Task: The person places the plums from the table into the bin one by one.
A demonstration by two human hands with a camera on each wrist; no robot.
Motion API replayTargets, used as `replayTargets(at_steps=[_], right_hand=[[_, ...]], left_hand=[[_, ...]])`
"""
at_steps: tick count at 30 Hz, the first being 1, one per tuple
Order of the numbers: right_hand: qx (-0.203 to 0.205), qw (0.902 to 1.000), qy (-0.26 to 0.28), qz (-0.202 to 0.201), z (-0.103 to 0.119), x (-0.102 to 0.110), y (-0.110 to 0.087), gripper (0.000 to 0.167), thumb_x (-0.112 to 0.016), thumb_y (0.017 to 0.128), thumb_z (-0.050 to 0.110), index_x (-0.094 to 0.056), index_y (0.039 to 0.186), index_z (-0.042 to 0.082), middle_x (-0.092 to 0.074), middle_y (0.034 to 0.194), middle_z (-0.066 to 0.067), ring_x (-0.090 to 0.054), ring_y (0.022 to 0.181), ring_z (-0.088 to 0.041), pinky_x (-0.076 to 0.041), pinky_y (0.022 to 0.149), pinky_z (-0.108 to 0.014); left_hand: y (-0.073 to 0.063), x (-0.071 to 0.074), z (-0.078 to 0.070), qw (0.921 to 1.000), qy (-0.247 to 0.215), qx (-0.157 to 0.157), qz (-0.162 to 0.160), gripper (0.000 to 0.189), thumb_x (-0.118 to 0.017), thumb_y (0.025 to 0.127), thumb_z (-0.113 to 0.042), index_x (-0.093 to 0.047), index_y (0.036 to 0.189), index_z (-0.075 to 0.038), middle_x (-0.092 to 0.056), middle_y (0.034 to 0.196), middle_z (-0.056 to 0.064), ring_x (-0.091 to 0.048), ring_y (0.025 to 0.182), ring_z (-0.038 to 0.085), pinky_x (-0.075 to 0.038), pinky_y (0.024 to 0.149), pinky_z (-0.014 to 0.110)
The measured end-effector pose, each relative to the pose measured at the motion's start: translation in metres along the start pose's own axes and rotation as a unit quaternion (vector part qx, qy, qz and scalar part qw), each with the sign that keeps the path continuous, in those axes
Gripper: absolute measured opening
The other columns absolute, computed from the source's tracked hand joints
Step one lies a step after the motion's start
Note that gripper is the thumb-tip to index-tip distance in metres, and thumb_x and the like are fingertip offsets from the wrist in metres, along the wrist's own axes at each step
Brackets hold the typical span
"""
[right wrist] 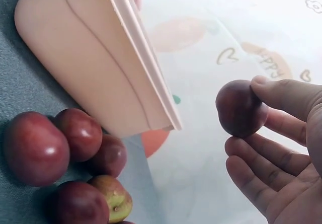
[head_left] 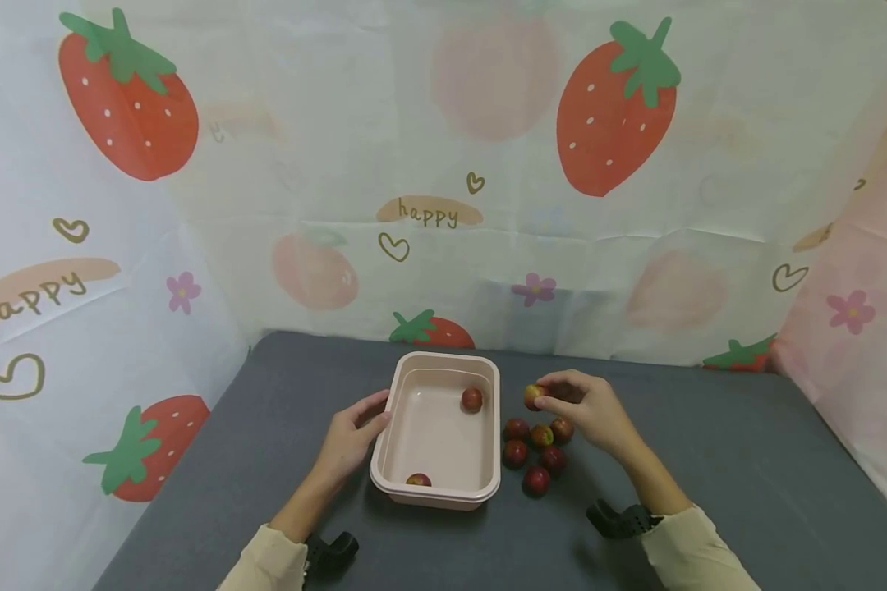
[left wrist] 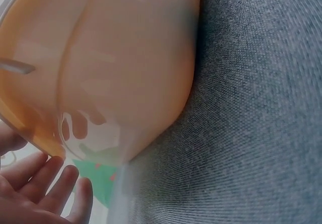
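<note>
A pale pink plastic box (head_left: 436, 495) stands on the table, with one plum (head_left: 471, 400) near its far right side and another plum (head_left: 418, 479) by the near wall. Fingertips of my left hand (head_left: 347, 439) touch the box's left rim from outside, the fingers loosely extended. Right of the box, my right hand (head_left: 591, 410) pinches a reddish-yellow plum (right wrist: 241, 108) between thumb and fingers, raised above the loose ones. Several dark red plums (right wrist: 37, 148) lie in a cluster below that hand, close to the box's right side.
Dark grey fabric covers the table (head_left: 281, 394). Behind and at the sides hangs a white curtain (head_left: 325, 148) printed with strawberries. A black wrist mount (head_left: 621, 519) sits on the right forearm, another black mount (head_left: 331, 554) on the left.
</note>
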State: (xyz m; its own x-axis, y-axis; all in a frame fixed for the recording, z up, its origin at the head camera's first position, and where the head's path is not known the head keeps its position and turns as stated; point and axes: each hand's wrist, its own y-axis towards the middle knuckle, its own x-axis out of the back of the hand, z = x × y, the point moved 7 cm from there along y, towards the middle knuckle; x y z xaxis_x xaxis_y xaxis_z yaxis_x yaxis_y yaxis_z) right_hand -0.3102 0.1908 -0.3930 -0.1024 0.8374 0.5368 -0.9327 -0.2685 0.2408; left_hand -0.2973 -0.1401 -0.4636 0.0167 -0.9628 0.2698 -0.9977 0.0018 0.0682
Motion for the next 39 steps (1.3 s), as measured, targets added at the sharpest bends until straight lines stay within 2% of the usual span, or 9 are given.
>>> replayTargets(at_steps=[11,18,24,34,39], right_hand=[[0.006,0.9996,0.017,0.021,0.009,-0.014,0.024,0.030,-0.075,0.085,0.020,-0.069,0.110,0.003,-0.072,0.105,-0.015,-0.070,0.089,-0.016,-0.056,0.074,-0.019],[0.025,0.9993,-0.007,0.027,0.019,-0.020,0.038,0.027,-0.074,0.086,0.018,-0.070,0.109,0.004,-0.073,0.101,-0.013,-0.071,0.089,-0.020,-0.058,0.076,-0.026],[0.008,0.9990,-0.006,0.044,0.016,-0.027,0.049,0.026,-0.072,0.088,0.020,-0.070,0.110,0.005,-0.072,0.101,-0.012,-0.070,0.088,-0.019,-0.059,0.078,-0.031],[0.005,0.9983,-0.012,0.056,0.013,-0.040,0.066,0.028,-0.073,0.087,0.022,-0.071,0.109,0.004,-0.073,0.101,-0.013,-0.070,0.089,-0.020,-0.058,0.080,-0.035],[-0.004,0.9980,-0.005,0.064,0.015,-0.048,0.074,0.028,-0.074,0.086,0.021,-0.071,0.108,0.003,-0.072,0.102,-0.013,-0.069,0.090,-0.021,-0.057,0.078,-0.032]], left_hand=[[-0.002,0.000,-0.002,1.0000,0.003,-0.004,0.002,0.042,-0.058,0.098,-0.016,-0.053,0.138,-0.005,-0.058,0.138,0.017,-0.052,0.132,0.032,-0.044,0.107,0.048],[-0.001,0.001,-0.002,1.0000,0.001,0.000,-0.001,0.042,-0.058,0.097,-0.016,-0.054,0.138,-0.005,-0.058,0.137,0.017,-0.052,0.131,0.031,-0.044,0.107,0.048],[-0.001,0.000,0.000,1.0000,0.001,0.001,-0.003,0.042,-0.059,0.097,-0.017,-0.055,0.137,-0.006,-0.059,0.136,0.017,-0.053,0.130,0.031,-0.044,0.107,0.048],[0.000,0.000,0.001,1.0000,0.003,0.001,-0.006,0.042,-0.060,0.097,-0.018,-0.055,0.136,-0.006,-0.060,0.135,0.016,-0.054,0.129,0.031,-0.045,0.106,0.048],[0.001,0.000,0.001,1.0000,0.002,-0.001,-0.004,0.042,-0.060,0.097,-0.017,-0.055,0.137,-0.006,-0.060,0.136,0.016,-0.054,0.129,0.031,-0.045,0.106,0.048]])
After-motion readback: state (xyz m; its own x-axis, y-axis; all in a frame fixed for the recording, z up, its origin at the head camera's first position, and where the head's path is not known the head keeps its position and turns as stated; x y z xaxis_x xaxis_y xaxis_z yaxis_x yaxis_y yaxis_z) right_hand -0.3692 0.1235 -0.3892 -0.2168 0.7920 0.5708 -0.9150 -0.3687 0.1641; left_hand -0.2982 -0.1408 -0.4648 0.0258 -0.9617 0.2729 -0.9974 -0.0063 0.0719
